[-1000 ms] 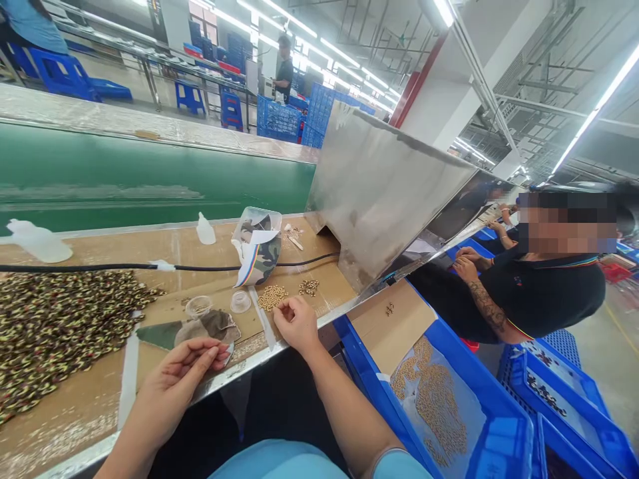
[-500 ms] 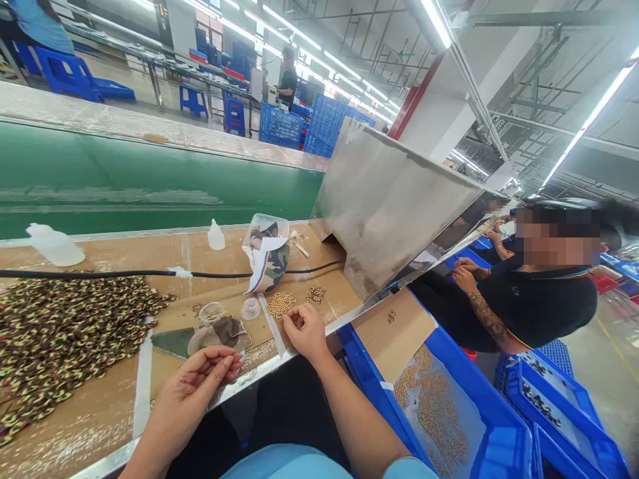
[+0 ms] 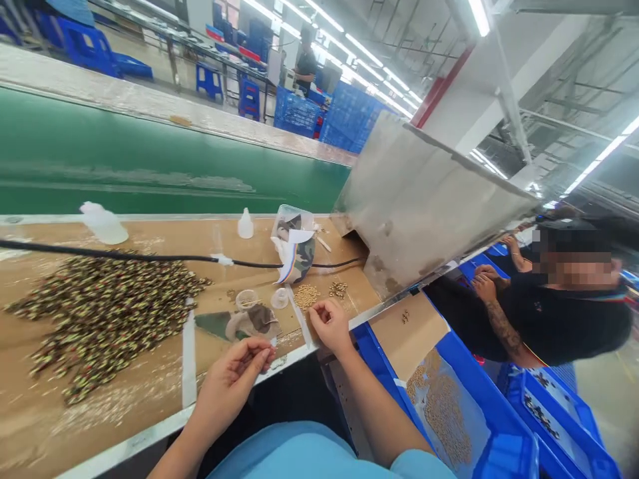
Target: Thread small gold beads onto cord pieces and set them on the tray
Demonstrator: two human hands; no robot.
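Observation:
My left hand [image 3: 237, 372] is at the table's front edge, thumb and fingertips pinched together. Whatever lies between them is too small to make out. Just beyond it is a crumpled camouflage cloth [image 3: 254, 322]. My right hand [image 3: 330, 324] is also closed in a pinch, its contents hidden by the fingers. It is close to a small pile of beige pieces [image 3: 306, 295] and a smaller pile of darker pieces [image 3: 338, 289]. Two small clear round containers, a cup [image 3: 246, 300] and a lid-like dish [image 3: 279, 299], stand behind the cloth.
A wide heap of dark and yellow-green pieces [image 3: 120, 313] covers the left side. A black cable [image 3: 164, 257] crosses the cardboard. Behind it are two white bottles, a larger one [image 3: 104, 223] and a smaller one [image 3: 245, 224]. A metal panel [image 3: 424, 199] and blue tray [image 3: 474, 392] flank the right; a co-worker sits beyond.
The camera view has turned left, so the table things appear farther right. Both hands stay pinched near the same spots, the right one a little more tightly curled.

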